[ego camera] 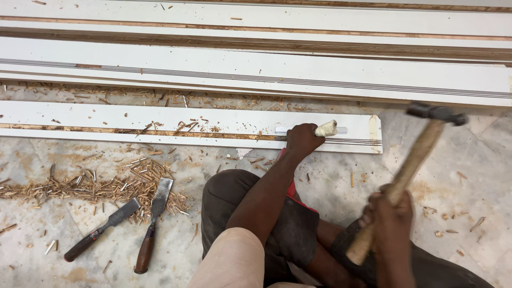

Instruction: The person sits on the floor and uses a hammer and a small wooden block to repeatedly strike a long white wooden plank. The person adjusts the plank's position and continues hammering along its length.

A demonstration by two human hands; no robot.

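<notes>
Chisel set on the board, hammer raised.
My left hand (pixel 303 140) has a closed grip on a chisel (pixel 325 128) near the right end of the white board (pixel 106 114); my right hand (pixel 392 216) clasps the hammer (pixel 410 165) over bare floor (pixel 469 160). Two spare chisels (pixel 128 226) lie well left among shavings (pixel 96 186).

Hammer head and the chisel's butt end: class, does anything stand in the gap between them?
Nothing visible does. The hammer, raised in the right hand, has its head up to the right of the chisel, which the left hand holds against the white board. Only bare board and floor lie between them.
</notes>
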